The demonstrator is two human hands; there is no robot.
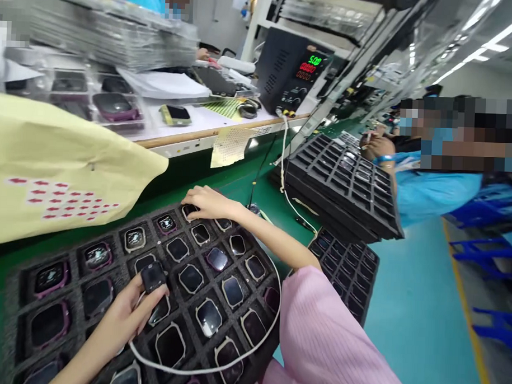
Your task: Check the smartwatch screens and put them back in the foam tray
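Observation:
My left hand [128, 313] grips a small black block [153, 276] with a white cable [207, 372], over the middle of a black foam tray [15, 295]. My right hand [211, 203] reaches to the tray's far edge, its fingers bent over a smartwatch [190, 211] and partly hiding it. Square smartwatch bodies without straps fill the tray's compartments, some with silver frames and some purple. Several in the far row show lit faces, such as a silver watch [135, 239] and a purple one [166, 223]; many others have dark screens.
A yellow sheet with red arrows [71, 191] overhangs the tray's far left. Behind it is a bench [191, 136] with a black power supply [285, 70]. Stacked black trays [340, 178] stand at right, near a co-worker in a blue sleeve [436, 192].

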